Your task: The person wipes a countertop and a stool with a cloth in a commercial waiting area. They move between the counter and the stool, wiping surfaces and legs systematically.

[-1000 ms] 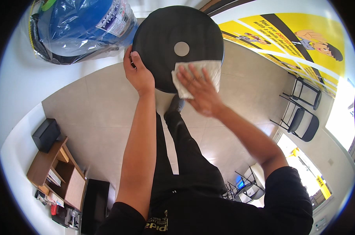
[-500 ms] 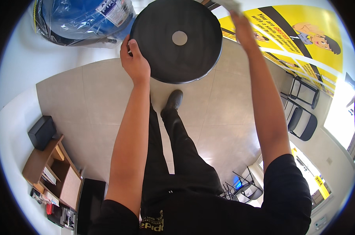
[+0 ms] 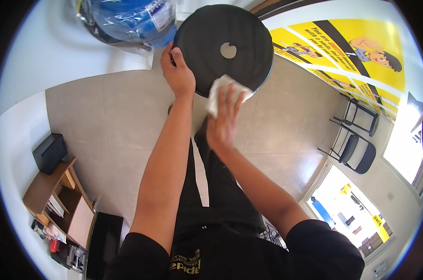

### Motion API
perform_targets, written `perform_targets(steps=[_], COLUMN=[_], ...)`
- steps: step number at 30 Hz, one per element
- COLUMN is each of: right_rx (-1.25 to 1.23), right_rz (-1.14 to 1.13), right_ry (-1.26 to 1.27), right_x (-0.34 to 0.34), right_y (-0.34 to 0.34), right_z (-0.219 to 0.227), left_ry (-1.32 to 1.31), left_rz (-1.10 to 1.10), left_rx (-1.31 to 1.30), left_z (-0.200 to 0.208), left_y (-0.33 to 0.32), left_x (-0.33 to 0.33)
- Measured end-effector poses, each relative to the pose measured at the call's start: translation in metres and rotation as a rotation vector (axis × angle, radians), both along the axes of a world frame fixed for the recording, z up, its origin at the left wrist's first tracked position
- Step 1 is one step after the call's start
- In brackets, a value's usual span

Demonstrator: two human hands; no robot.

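Observation:
A round black disc [image 3: 197,35] with a hole in its middle is held up in front of me, its flat face toward me. My left hand [image 3: 179,70] grips its left edge, thumb on the face and fingers behind. At the lower rim, my right hand [image 3: 224,116] presses a folded whitish cloth [image 3: 223,91] against the disc, fingers laid along the cloth. Part of the cloth is covered by those fingers. What supports the disc from behind, if anything, is hidden.
Beside the disc, at upper left, a blue object wrapped in clear plastic [image 3: 127,21] rests on a white surface [image 3: 81,70]. A yellow poster [image 3: 333,51] covers the right wall, with black folding chairs [image 3: 361,154] below. A wooden shelf [image 3: 57,182] stands at left.
My right hand came down and left from the upper right, bringing the cloth onto the disc's lower rim. In the picture, the disc and my left hand shifted slightly right.

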State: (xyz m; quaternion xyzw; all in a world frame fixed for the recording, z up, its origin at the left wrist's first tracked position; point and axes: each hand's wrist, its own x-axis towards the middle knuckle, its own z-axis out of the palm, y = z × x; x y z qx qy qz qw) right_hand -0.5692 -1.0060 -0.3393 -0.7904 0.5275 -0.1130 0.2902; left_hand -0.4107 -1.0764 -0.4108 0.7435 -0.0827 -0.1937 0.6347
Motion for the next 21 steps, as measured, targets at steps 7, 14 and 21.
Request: perform_targets(steps=[7, 14, 21], right_rx=[0.340, -0.143, -0.377], right_rz=[-0.697, -0.206, 0.567], right_ry=[-0.439, 0.121, 0.245], right_x=[-0.002, 0.063, 0.127], right_y=[-0.079, -0.233, -0.135], right_z=[0.058, 0.000, -0.018], left_ry=[0.470, 0.860, 0.960], left_rz=[-0.285, -0.416, -0.379], left_rx=[-0.118, -0.331, -0.363], left_z=[0.007, 0.000, -0.001], left_y=[0.042, 0.055, 0.059], left_x=[0.041, 0.068, 0.078])
